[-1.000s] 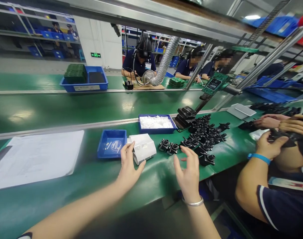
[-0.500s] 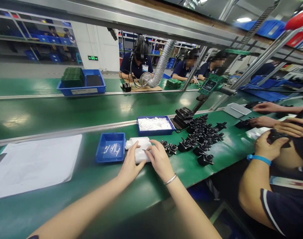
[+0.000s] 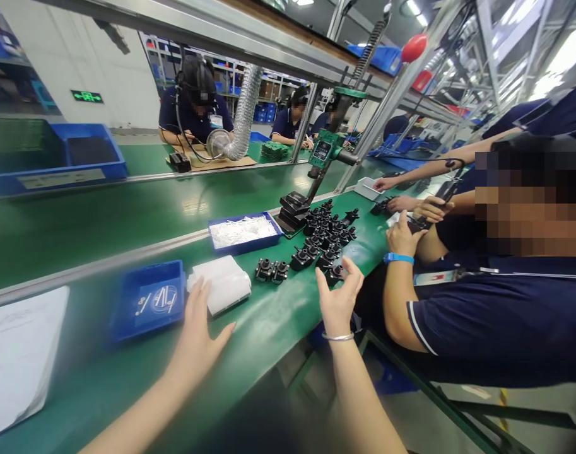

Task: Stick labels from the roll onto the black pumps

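Observation:
My left hand lies flat and open on the green bench, its fingertips just short of a white plastic housing. My right hand hovers open above the bench edge, fingers spread, holding nothing. It is close to a black plastic part at the near end of a pile of several black parts. Two more black parts stand between the housing and the pile.
A small blue tray with small metal pieces sits left of the housing, a blue tray of white parts behind it. White paper lies far left. A co-worker sits close on my right, hands on the bench.
My right hand has left the white housing and moved right toward the black parts, opening. My left hand has slid back off the housing. The view has swung to the right.

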{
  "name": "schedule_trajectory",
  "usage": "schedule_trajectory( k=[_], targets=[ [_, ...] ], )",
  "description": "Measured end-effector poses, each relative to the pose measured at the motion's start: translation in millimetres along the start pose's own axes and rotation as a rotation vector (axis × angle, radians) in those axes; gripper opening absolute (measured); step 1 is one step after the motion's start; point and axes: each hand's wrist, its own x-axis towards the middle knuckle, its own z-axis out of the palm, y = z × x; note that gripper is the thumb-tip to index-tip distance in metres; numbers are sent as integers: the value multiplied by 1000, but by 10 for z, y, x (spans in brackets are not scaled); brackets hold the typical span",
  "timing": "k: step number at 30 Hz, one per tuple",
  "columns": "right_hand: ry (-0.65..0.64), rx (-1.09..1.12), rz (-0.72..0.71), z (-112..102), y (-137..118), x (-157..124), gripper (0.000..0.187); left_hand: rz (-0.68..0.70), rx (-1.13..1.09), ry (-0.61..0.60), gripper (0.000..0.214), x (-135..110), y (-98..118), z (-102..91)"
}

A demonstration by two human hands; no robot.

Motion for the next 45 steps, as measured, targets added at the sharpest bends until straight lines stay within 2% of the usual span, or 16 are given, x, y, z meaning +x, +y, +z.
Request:
schedule_trajectory(
  k=[2, 4, 8, 11, 13, 17, 20, 22, 24, 26, 28, 30, 31, 38, 41, 45],
  targets=[
    [-11, -191, -4, -16, 364, 58, 79, 15, 29, -8, 81, -94, 99, -40],
    [-60, -237, 36, 12, 643, 85, 91, 58, 58, -1, 78, -194, 177, -50],
    [-128, -128, 162, 75, 817, 63, 88, 205, 23, -67, 73, -375, 256, 19],
    [-120, 11, 220, 7, 589, -74, 88, 170, -114, -273, 73, -439, 280, 124],
    [-218, 223, 254, -87, 305, -252, 90, 127, -225, -380, 77, -430, 298, 206],
    [-812, 623, 255, -247, -320, -687, 94, 110, -458, -497, 88, -335, 351, 339],
    [-1020, 672, 222, -257, -615, -886, 96, 73, -601, -520, 84, -274, 381, 346],
    [-1034, 659, 220, -224, -707, -903, 98, -5, -712, -507, 76, -261, 379, 302],
    [-965, 648, 197, -185, -744, -841, 95, -154, -870, -486, 68, -263, 358, 246],
    [-811, 649, 201, -158, -748, -743, 72, -330, -1026, -457, 66, -270, 324, 203],
    [-669, 673, 277, -151, -737, -662, 35, -482, -1142, -439, 71, -274, 290, 185],
    [-642, 714, 398, -161, -727, -630, 11, -579, -1231, -440, 75, -275, 266, 185],
    [-665, 736, 454, -170, -726, -635, 8, -607, -1277, -446, 75, -276, 259, 189],
    [-873, 873, 730, -197, -799, -777, 11, -635, -1498, -484, 56, -286, 208, 200],
    [-932, 832, 747, -213, -829, -756, 12, -608, -1442, -484, 52, -282, 182, 202],
    [-974, 758, 657, -252, -850, -699, 11, -570, -1376, -500, 53, -280, 167, 216]
  ],
)
